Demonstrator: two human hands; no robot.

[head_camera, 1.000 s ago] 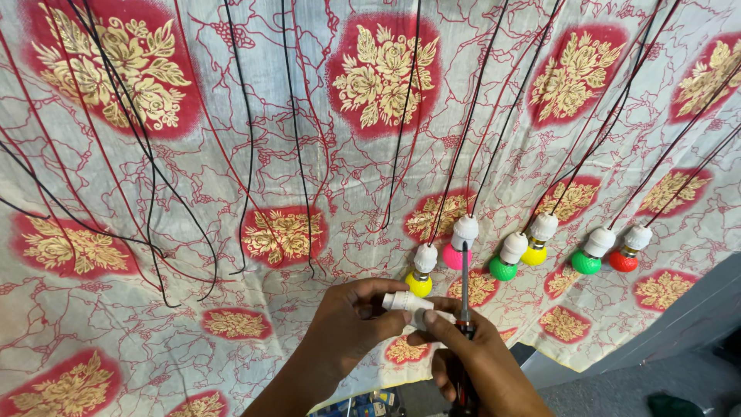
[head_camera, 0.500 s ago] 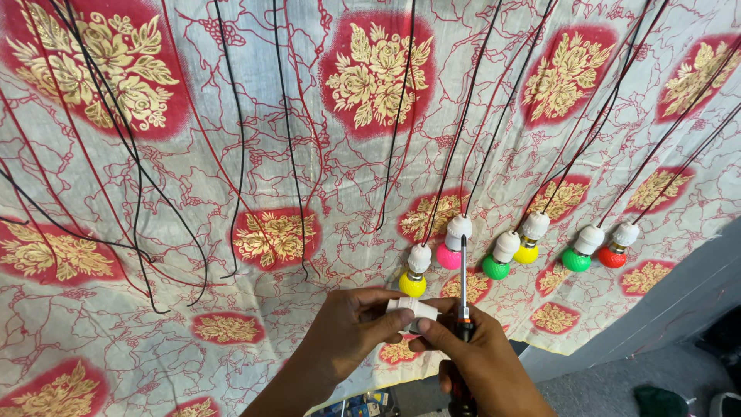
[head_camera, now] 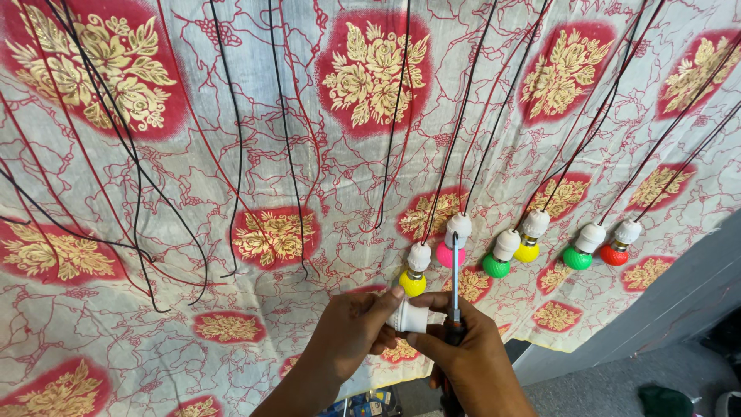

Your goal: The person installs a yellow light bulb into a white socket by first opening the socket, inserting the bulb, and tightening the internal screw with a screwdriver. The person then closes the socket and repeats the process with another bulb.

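Note:
My left hand (head_camera: 349,333) pinches a small white bulb holder (head_camera: 410,315) from the left. My right hand (head_camera: 471,358) grips a screwdriver (head_camera: 455,279) with a dark handle, its thin shaft pointing up past the holder, and its fingers also touch the holder's right side. Just above hang several small coloured bulbs in white holders: yellow (head_camera: 413,282), pink (head_camera: 448,253), green (head_camera: 497,265), another yellow (head_camera: 526,251), another green (head_camera: 577,257) and red (head_camera: 614,254). Each hangs from black and red wires.
A white cloth (head_camera: 293,154) with red and gold flower patches covers the surface behind. Loose black and red wires (head_camera: 235,154) trail down across it on the left. A grey floor (head_camera: 617,386) shows at the lower right, with a dark green item (head_camera: 664,401).
The view has shifted slightly, so cloth and bulbs sit a little lower and left in frame. Both hands stay together on the white holder and screwdriver.

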